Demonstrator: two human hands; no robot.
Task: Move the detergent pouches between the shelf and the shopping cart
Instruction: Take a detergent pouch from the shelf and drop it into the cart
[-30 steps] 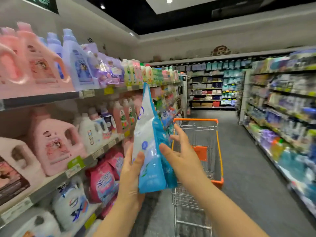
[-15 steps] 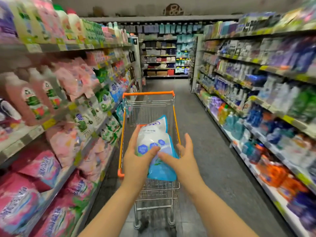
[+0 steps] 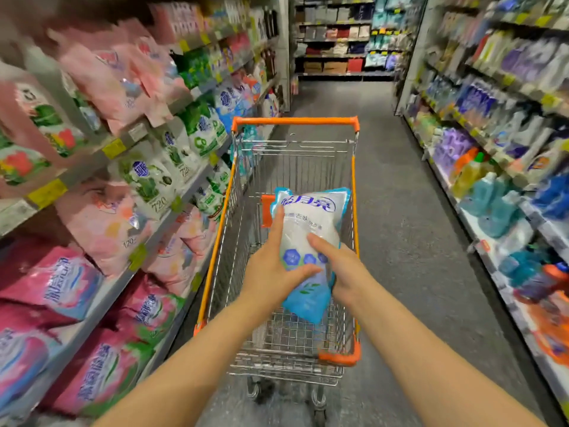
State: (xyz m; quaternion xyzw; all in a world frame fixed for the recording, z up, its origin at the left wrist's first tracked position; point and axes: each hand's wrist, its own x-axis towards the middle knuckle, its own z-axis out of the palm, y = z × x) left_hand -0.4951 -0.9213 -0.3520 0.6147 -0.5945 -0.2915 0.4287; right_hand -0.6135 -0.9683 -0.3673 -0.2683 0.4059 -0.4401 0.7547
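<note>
Gripping glossy plump detergent pouch [image 3: 308, 229], both hands, left hand [image 3: 271, 272], right hand [image 3: 345, 269], over wire-mesh shopping cart [image 3: 295, 121]

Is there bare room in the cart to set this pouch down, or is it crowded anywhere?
Bare wire floor shows in the shopping cart under the blue pouch, between the orange side rails and up to the far wall. A pale patch near the left side is unclear. The left shelf is packed with pouches, no gap showing.
</note>
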